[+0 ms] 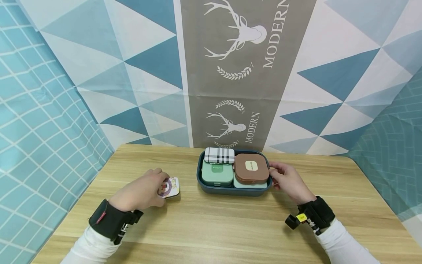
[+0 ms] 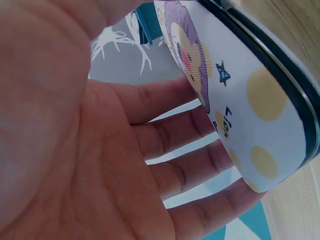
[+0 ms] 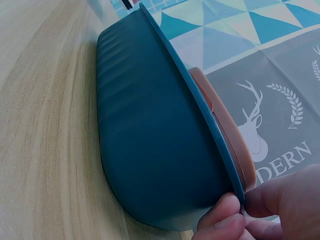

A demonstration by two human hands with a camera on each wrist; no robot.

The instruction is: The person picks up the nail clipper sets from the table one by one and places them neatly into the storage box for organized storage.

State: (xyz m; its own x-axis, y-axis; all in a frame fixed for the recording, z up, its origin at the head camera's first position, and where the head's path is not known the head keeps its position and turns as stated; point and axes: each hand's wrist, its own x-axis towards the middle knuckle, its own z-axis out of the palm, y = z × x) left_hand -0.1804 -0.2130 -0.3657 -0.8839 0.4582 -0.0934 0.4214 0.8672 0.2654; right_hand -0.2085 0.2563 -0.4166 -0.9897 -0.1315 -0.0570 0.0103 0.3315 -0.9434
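My left hand (image 1: 141, 190) grips a small white case (image 1: 172, 187) with rounded corners by its edges. Yellow dots, a purple-maned lion and a dark seam along its side show in the left wrist view, where the fingers of my left hand (image 2: 120, 145) spread along it. Whether it touches the table is unclear. My right hand (image 1: 290, 182) pinches the right end rim of a dark blue basket (image 1: 217, 190). Inside the basket lie a green case (image 1: 215, 176), a plaid case (image 1: 219, 155), and a brown case (image 1: 242, 172) on top of a pale mint case (image 1: 250, 185).
The basket stands on a wooden table (image 1: 197, 227) near its back edge. A patterned cloth (image 1: 158, 73) with stag heads hangs behind it. Tiled blue sheeting (image 1: 39, 121) borders the left side.
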